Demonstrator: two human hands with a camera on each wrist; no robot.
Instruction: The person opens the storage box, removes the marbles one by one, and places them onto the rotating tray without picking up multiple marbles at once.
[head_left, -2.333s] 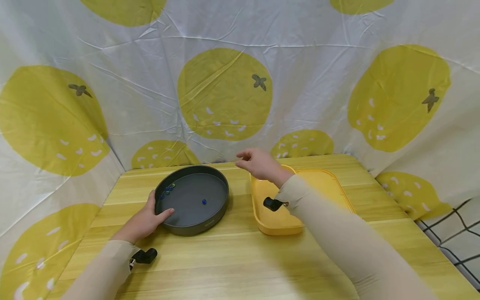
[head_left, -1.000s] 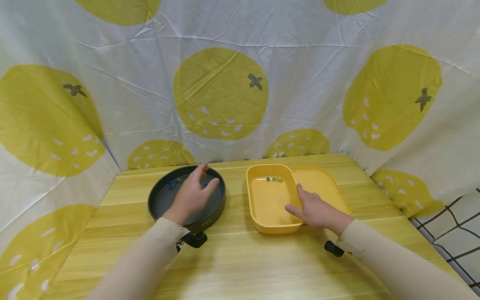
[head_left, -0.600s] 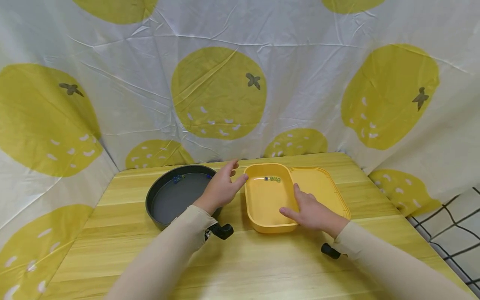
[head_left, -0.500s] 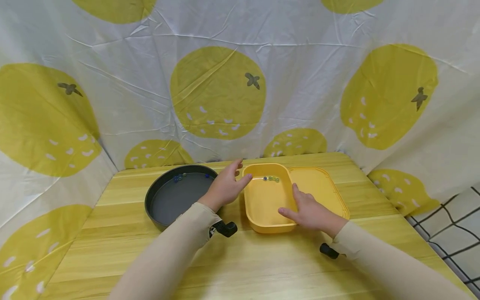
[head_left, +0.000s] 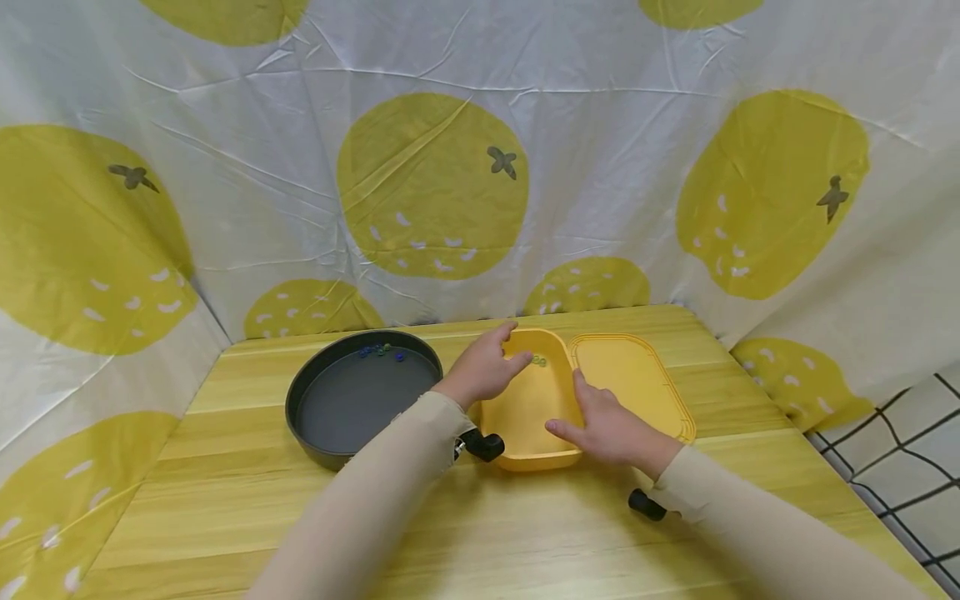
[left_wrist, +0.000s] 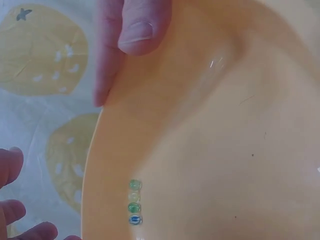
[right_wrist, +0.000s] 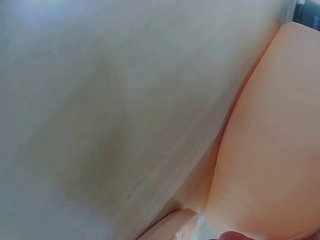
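Note:
A yellow rectangular box (head_left: 528,408), lidless, stands mid-table with several glass marbles (left_wrist: 134,202) in a row by its far wall. The right hand (head_left: 611,425) grips the box's right wall, thumb inside the rim and fingers along the outside. At the left side, the left hand (head_left: 483,367) hovers with its fingers apart near the far left corner, thumb over the interior. Its fingertips (left_wrist: 12,212) show beyond the rim in the left wrist view. From the right wrist, the box wall (right_wrist: 270,150) fills one side and the right hand is mostly hidden.
Left of the box stands a round dark grey pan (head_left: 356,400) with several blue and green marbles (head_left: 382,350) at its far side. The yellow lid (head_left: 630,379) lies flat at the box's right. A fruit-patterned curtain (head_left: 600,183) borders the wooden table (head_left: 540,525).
The right hand came from above the box to its right wall. The left hand let go of the pan and crossed to the box's left side. Marbles in the pan rolled to its far side.

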